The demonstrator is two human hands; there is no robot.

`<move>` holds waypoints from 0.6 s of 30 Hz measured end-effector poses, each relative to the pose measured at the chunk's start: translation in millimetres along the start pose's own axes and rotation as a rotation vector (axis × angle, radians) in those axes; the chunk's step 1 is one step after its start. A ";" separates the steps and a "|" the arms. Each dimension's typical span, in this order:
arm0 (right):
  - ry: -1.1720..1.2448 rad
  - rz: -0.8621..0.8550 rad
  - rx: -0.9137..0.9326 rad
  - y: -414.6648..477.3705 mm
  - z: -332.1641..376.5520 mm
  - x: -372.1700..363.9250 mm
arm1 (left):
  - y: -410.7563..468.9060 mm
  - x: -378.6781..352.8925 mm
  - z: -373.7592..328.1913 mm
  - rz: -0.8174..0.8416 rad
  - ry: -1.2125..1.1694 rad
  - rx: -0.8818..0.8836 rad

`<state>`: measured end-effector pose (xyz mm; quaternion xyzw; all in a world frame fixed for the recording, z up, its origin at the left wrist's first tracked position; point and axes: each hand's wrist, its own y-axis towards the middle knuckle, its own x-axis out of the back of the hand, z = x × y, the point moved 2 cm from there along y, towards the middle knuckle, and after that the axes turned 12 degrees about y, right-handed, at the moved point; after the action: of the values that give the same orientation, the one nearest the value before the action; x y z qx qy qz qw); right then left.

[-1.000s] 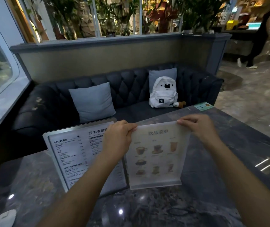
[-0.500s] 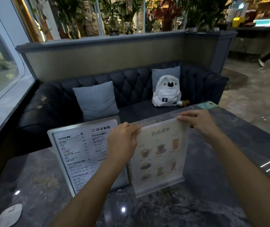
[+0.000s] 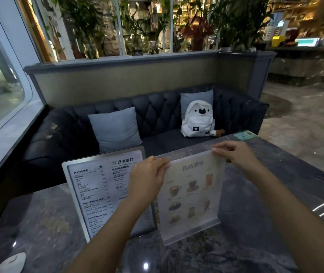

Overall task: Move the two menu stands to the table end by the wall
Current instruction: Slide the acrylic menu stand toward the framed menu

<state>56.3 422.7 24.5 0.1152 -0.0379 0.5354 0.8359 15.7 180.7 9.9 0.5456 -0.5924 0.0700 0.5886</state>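
Note:
Two menu stands are upright on the dark marble table (image 3: 275, 223). The clear acrylic drinks menu stand (image 3: 191, 198) shows pictures of cups and leans slightly. My left hand (image 3: 147, 180) pinches its top left corner and my right hand (image 3: 234, 154) pinches its top right corner. To its left stands the metal-framed text menu stand (image 3: 96, 194), partly hidden by my left forearm; no hand holds it.
A window wall (image 3: 3, 107) runs along the table's left side. Behind the table is a dark tufted sofa (image 3: 157, 113) with a grey cushion (image 3: 115, 129) and a white backpack (image 3: 197, 121). A green card (image 3: 244, 134) lies at the far right corner, a white object (image 3: 11, 263) at the near left.
Both hands kept hold of the acrylic stand's top corners; it sits tilted beside the metal stand, with little shift across the table. The camera view swung slightly to the right.

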 end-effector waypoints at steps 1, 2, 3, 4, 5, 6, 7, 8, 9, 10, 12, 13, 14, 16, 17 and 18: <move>-0.014 0.003 0.008 -1.0 0.9 0.0 | 0.5 1.8 -0.1 0.028 -0.010 -0.006; -0.035 0.007 0.013 -1.9 1.2 0.4 | 0.7 3.4 0.2 0.054 -0.017 -0.014; -0.060 0.009 0.017 -2.6 1.6 0.8 | 0.4 5.3 0.7 0.078 -0.021 -0.022; -0.086 0.010 0.025 -2.7 1.6 1.4 | 0.0 8.2 1.2 0.092 -0.026 -0.033; -0.112 0.008 0.042 -2.3 2.0 2.2 | -0.1 10.7 2.6 0.099 -0.036 -0.038; -0.135 0.006 0.065 -1.6 3.4 2.7 | 0.1 12.9 5.2 0.101 -0.053 -0.032; -0.156 0.004 0.088 -0.9 6.1 2.3 | 0.6 15.1 8.8 0.106 -0.071 -0.014; -0.178 0.003 0.106 0.1 9.1 1.0 | 1.4 17.4 13.5 0.111 -0.085 0.010; -0.206 0.002 0.126 1.6 12.5 -1.3 | 2.2 19.7 18.6 0.109 -0.097 0.033; -0.240 0.002 0.149 3.0 16.7 -4.4 | 2.8 22.0 24.0 0.092 -0.110 0.052; -0.316 0.011 0.207 5.1 27.9 -14.2 | 4.3 29.5 35.2 0.040 -0.117 0.082; -0.358 0.031 0.237 6.1 33.7 -20.7 | 4.9 33.7 40.9 0.021 -0.109 0.096; -0.403 0.061 0.261 7.2 39.2 -28.2 | 5.8 38.1 47.3 0.005 -0.098 0.104; -0.461 0.126 0.299 9.5 49.9 -44.8 | 7.6 48.1 60.9 -0.024 -0.065 0.115; -0.476 0.156 0.306 11.3 55.0 -53.8 | 8.6 53.4 68.1 -0.038 -0.052 0.122; -0.495 0.186 0.307 13.5 59.9 -62.9 | 9.2 58.4 76.1 -0.056 -0.039 0.128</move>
<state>20.9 358.4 72.9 0.3629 -0.1695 0.5649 0.7214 -21.5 96.2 37.6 0.5997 -0.5826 0.0806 0.5426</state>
